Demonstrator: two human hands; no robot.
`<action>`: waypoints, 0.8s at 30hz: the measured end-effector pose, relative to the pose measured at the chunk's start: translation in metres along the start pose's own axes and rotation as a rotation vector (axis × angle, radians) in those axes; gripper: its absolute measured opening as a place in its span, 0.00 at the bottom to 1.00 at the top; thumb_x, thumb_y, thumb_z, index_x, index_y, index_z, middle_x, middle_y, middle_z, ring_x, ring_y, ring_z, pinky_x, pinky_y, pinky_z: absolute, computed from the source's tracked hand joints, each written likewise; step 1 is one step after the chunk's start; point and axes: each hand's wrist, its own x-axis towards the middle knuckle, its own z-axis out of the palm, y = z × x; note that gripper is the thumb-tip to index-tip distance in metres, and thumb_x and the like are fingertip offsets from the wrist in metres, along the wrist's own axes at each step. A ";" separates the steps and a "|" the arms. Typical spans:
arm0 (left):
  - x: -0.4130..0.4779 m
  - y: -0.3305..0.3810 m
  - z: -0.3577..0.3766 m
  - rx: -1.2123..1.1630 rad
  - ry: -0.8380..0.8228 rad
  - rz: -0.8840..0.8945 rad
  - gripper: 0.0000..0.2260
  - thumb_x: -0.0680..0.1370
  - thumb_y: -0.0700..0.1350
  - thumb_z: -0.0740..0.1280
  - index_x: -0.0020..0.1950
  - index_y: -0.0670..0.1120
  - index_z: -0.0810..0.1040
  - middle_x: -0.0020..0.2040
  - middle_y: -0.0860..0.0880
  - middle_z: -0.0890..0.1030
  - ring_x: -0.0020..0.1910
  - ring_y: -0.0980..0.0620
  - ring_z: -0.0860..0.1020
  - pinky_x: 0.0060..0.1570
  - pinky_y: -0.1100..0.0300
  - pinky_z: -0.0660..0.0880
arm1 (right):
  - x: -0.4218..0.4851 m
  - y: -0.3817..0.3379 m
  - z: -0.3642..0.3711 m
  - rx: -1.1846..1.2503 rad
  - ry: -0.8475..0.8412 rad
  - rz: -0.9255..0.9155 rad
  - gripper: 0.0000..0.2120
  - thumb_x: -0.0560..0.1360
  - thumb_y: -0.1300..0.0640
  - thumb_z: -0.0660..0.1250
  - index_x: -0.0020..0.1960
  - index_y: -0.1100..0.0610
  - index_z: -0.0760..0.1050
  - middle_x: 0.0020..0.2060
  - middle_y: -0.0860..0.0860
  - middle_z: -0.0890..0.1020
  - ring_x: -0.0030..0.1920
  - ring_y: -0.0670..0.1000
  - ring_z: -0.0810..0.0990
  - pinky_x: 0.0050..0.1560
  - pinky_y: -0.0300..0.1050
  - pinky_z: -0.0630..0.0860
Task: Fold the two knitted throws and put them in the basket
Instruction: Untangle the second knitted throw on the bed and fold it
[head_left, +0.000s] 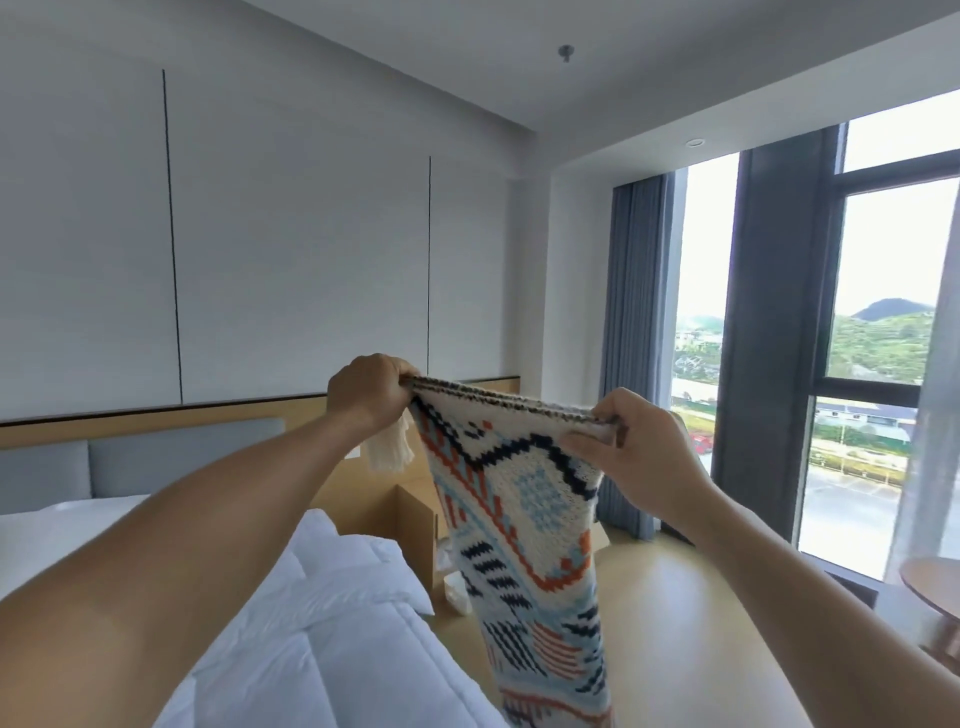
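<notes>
A knitted throw (524, 519) with a cream ground and orange, navy and pale blue patterns hangs in the air in front of me, doubled over, its lower end running out of the bottom of the frame. My left hand (371, 392) grips the top left corner, where a cream fringe dangles below the fist. My right hand (636, 447) pinches the top right corner. The top edge is stretched taut between both hands. Neither a second throw nor a basket is in view.
A bed with a white duvet (322, 623) lies at lower left, with a grey headboard (135, 457) behind. A wooden nightstand (410, 525) stands beside the bed. A large window with blue curtains (769, 332) fills the right. A round wooden table (935, 587) is at the right edge.
</notes>
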 end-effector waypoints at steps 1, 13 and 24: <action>-0.017 -0.012 -0.002 -0.003 -0.029 -0.009 0.10 0.76 0.46 0.66 0.52 0.56 0.85 0.49 0.54 0.85 0.47 0.49 0.81 0.40 0.60 0.73 | -0.012 -0.007 0.007 0.011 -0.037 0.010 0.13 0.69 0.48 0.77 0.41 0.45 0.72 0.37 0.44 0.82 0.36 0.45 0.80 0.37 0.40 0.78; -0.331 -0.248 -0.029 -0.260 -0.517 -0.292 0.11 0.74 0.41 0.64 0.46 0.55 0.83 0.31 0.51 0.84 0.28 0.52 0.82 0.38 0.55 0.82 | -0.258 -0.168 0.218 -0.231 -1.135 0.223 0.14 0.68 0.49 0.73 0.49 0.56 0.80 0.38 0.50 0.86 0.35 0.47 0.80 0.37 0.42 0.77; -0.578 -0.411 -0.041 -0.361 -0.680 -0.907 0.10 0.76 0.48 0.69 0.46 0.40 0.79 0.41 0.46 0.80 0.36 0.48 0.80 0.35 0.57 0.77 | -0.482 -0.247 0.391 0.002 -1.585 0.459 0.04 0.65 0.60 0.69 0.37 0.56 0.74 0.25 0.46 0.80 0.26 0.45 0.78 0.27 0.39 0.72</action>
